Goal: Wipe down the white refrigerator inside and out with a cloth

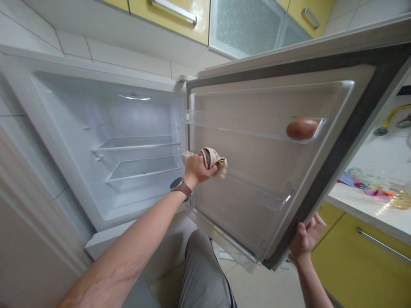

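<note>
My left hand (196, 167), with a watch at the wrist, is closed on a beige cloth (214, 159) pressed against the inner side of the open fridge door (257, 141), at the left end of the lower door shelf (260, 188). My right hand (306, 237) grips the door's outer bottom edge, fingers wrapped round the dark seal. A brown egg-shaped object (302, 129) lies in the upper door shelf at its right end.
The fridge compartment (80, 128) has two clear shelves (141, 143) with nothing on them. Yellow cabinets (362, 256) stand below a white counter (369, 201) with small colourful items at right. Wall cabinets hang above. My knee (202, 265) is below the door.
</note>
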Demonstrator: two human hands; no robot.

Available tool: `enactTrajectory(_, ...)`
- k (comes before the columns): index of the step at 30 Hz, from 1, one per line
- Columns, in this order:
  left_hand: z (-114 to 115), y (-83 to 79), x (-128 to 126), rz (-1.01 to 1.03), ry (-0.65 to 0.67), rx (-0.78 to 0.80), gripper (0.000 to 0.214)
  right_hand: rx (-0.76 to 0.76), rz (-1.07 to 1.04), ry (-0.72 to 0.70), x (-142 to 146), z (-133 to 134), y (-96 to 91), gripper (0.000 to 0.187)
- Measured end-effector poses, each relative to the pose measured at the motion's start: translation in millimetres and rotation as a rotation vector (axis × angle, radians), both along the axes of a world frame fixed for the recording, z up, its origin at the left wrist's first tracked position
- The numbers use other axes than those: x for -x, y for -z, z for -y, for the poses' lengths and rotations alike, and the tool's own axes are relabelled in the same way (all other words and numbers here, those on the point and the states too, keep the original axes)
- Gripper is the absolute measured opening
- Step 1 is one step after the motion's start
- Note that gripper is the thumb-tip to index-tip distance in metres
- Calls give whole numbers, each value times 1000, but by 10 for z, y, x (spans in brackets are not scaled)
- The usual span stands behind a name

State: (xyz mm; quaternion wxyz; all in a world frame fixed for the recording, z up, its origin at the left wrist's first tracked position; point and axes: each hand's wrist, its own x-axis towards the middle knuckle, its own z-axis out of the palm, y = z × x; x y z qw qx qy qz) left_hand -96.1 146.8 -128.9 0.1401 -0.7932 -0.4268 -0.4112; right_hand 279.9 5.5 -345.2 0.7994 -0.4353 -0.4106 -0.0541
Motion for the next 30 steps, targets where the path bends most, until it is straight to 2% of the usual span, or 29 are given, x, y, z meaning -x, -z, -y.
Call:
enactTrajectory(19, 9, 2, -1, 9, -20, 3, 44, -45, -42, -52, 30, 6, -37, 77)
enactTrajectory(30, -7, 10, 5, 0, -4, 2, 44, 56, 24, 52, 38, 32, -53, 81)
